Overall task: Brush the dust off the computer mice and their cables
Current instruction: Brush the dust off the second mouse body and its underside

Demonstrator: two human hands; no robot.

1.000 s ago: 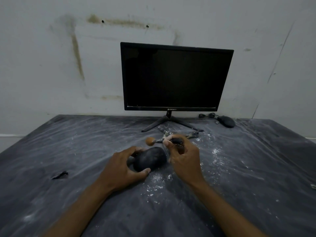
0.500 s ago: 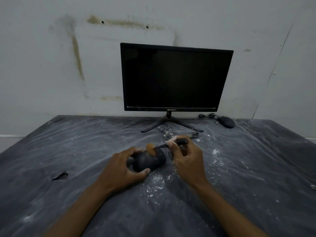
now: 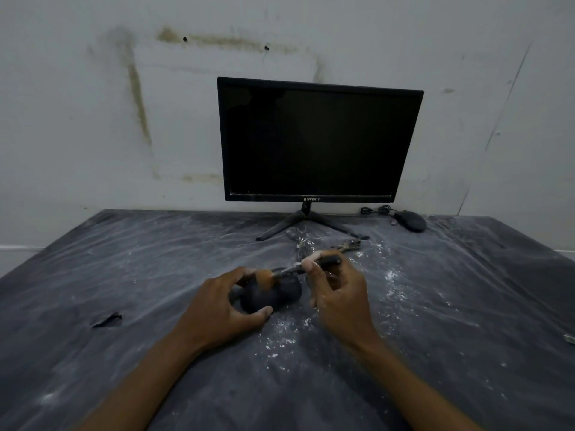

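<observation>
At frame centre, the left hand [image 3: 217, 301] grips the dusty black mouse [image 3: 270, 295], hiding its left end; the right hand [image 3: 337, 290] pinches the brush [image 3: 298, 269], orange bristles on the mouse; its cable is indistinct; white powder flecks the bench [image 3: 124, 353].

One head-worn view looks forward and down, close above the table [image 3: 124, 353]; monitor [image 3: 317, 141] beyond.

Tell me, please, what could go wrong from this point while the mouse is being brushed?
Dust swept off the mouse by the brush may simply join the white powder on the plastic sheet and cling again. The left hand covers part of the shell, so that part might stay dusty. The cable behind, still speckled white, could be overlooked.
</observation>
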